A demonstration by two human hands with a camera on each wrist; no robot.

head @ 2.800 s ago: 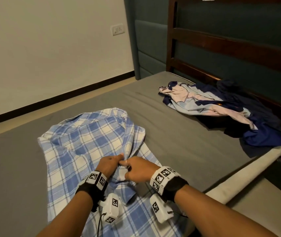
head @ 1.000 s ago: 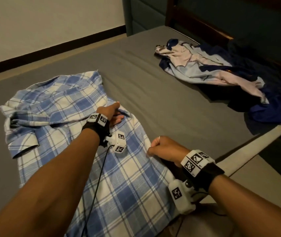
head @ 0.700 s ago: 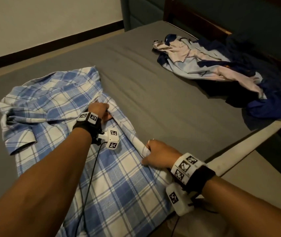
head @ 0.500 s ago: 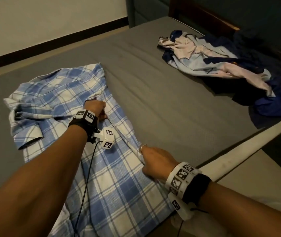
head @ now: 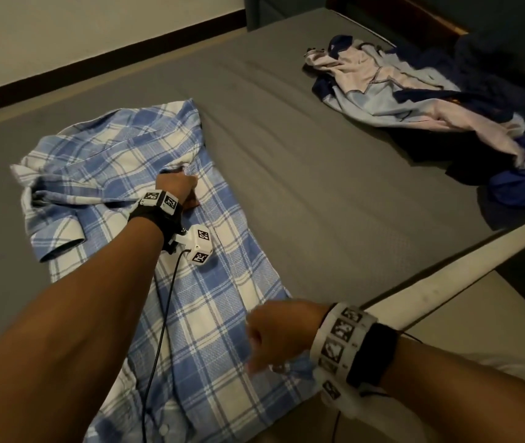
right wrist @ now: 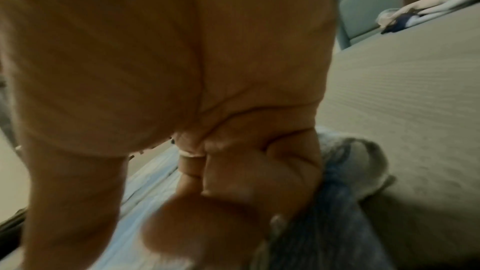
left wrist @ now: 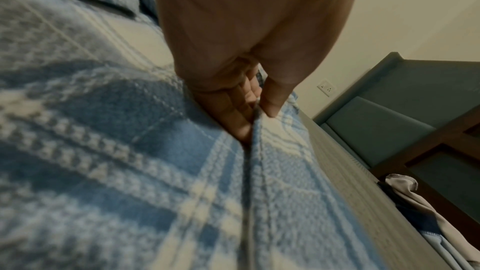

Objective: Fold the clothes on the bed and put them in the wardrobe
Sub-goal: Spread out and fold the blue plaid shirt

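Note:
A blue and white plaid shirt (head: 210, 302) lies spread on the grey bed (head: 334, 203), collar end away from me. My left hand (head: 187, 182) grips a fold of cloth in the shirt's upper middle. In the left wrist view, thumb and fingers of the left hand (left wrist: 255, 114) pinch a seamed edge of the plaid shirt (left wrist: 130, 171). My right hand (head: 256, 351) is blurred at the shirt's lower right edge. In the right wrist view the right hand (right wrist: 233, 213) has its fingers curled over bunched plaid shirt (right wrist: 337, 202) cloth.
A heap of unfolded clothes (head: 414, 100) in pale blue, pink and navy lies at the far right of the bed, by the dark wooden headboard (head: 414, 14). The white mattress edge (head: 446, 282) runs along the right. Bare grey sheet separates the shirt from the heap.
My right hand has slid down the shirt's right edge toward me, near the hem. My left hand has stayed on the shirt's upper middle, holding cloth. The right front panel lies flatter.

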